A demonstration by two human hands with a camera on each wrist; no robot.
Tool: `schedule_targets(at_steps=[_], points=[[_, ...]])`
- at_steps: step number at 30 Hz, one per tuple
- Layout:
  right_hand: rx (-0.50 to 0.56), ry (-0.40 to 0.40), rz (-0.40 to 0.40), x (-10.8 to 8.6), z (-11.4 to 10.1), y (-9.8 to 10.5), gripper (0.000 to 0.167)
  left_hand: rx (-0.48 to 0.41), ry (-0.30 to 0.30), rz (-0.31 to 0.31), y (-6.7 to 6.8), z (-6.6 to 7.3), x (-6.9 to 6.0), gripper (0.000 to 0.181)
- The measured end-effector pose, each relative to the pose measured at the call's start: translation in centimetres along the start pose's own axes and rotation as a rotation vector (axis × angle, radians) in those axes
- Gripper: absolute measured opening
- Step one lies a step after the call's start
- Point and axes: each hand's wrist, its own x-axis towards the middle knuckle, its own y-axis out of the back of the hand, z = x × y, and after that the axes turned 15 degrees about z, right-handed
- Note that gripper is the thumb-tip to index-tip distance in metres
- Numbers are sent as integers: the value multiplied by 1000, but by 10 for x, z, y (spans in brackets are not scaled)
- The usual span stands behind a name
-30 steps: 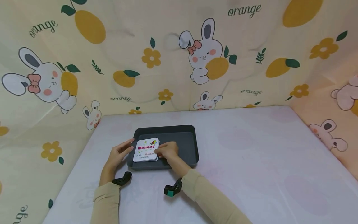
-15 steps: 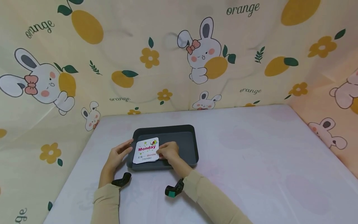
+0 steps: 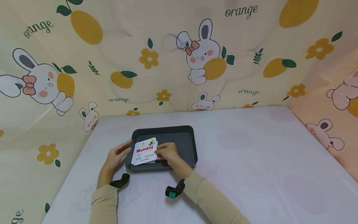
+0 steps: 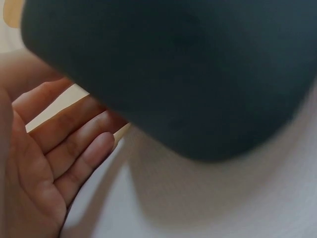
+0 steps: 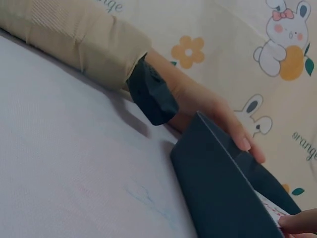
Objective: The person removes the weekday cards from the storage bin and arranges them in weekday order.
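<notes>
Cream fabric printed with rabbits, oranges, flowers and the word "orange" forms the backdrop (image 3: 167, 18), hanging behind and at both sides of a pale, cloth-covered table (image 3: 246, 161). On it sits a dark grey rectangular tray (image 3: 183, 144) with rounded corners and a raised wall all round. Inside, at the tray's left end, lies the Monday card (image 3: 144, 151), white with rounded corners, slightly slanted. "Monday" runs across it in bold red, above a smaller line of Chinese characters, the English word again and a phonetic spelling; the coloured picture in its upper right corner is too small to make out. Beneath it, the edge of another white card (image 3: 152, 162) shows at the right and lower side.

The right hand (image 3: 168, 152) reaches over the tray's near wall and pinches the Monday card by its right edge. The left hand (image 3: 116, 157) is at the tray's left side, its fingers loosely extended and gripping nothing, the tips at the rim. Both wrists carry black wrist cameras (image 3: 175, 190), just beyond the beige sleeves (image 3: 215, 199).
</notes>
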Motion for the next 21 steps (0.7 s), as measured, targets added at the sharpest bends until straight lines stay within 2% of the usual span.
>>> schedule_targets(at_steps=[14, 21], points=[[19, 20, -49, 1, -2, 13, 21, -11, -8, 2, -1, 0, 0, 55], [9, 49, -66, -1, -6, 23, 22, 21, -16, 17, -2, 1, 0, 53]])
